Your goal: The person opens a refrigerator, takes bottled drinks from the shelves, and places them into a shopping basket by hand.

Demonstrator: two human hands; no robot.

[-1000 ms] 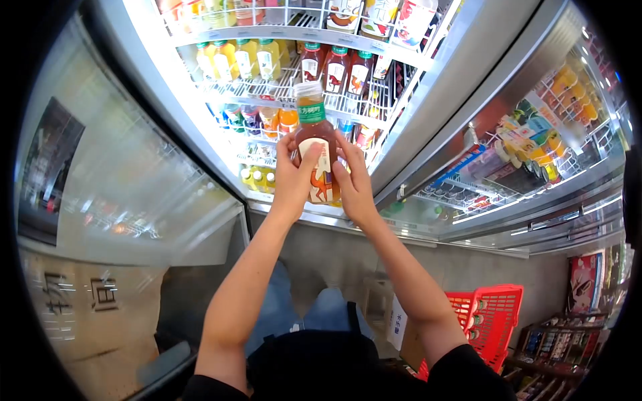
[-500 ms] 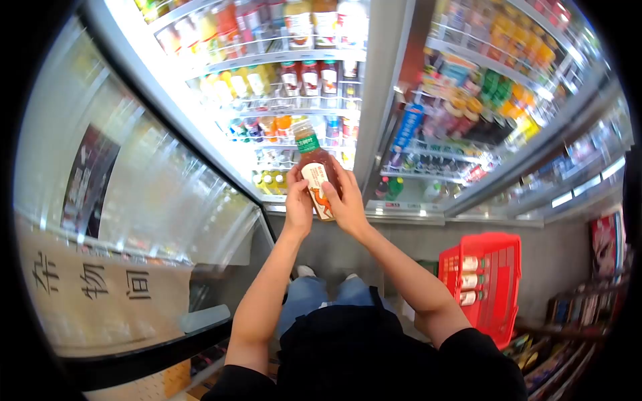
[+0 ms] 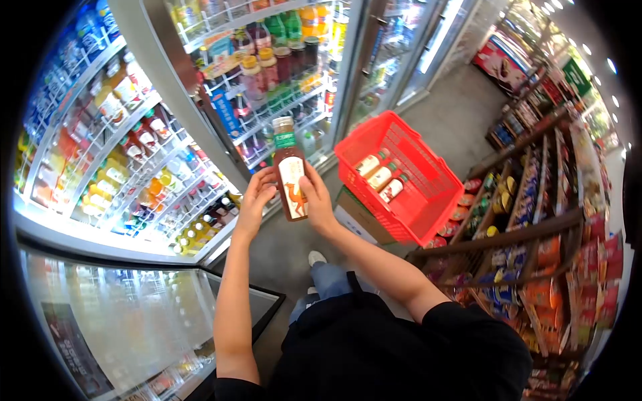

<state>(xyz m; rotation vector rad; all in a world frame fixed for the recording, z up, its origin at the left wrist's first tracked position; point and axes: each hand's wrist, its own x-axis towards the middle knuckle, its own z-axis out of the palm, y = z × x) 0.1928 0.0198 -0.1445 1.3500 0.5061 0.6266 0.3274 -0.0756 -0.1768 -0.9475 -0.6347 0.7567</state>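
A bottle of reddish-brown drink [image 3: 289,177] with a green neck band and a cream label with an orange figure is held upright in front of me. My right hand [image 3: 319,202] grips it from the right, thumb across the label. At the bottle's left edge is my left hand [image 3: 253,204], its fingers loosely curved and apart; whether the fingertips still touch the bottle I cannot tell. Beyond and to the right stands a red shopping basket [image 3: 418,144], with several similar label-fronted bottles [image 3: 381,176] lying inside.
An open drinks fridge [image 3: 200,257] with stocked shelves is on the left, its glass door [image 3: 134,314] swung toward me. A cardboard box [image 3: 358,217] is under the basket. Snack shelves [image 3: 515,234] line the right side. Grey floor [image 3: 445,123] runs behind the basket.
My view has turned right, bringing the basket and snack shelves nearer the middle. The bottle has come away from the open fridge. My left hand has loosened, its thumb off the label.
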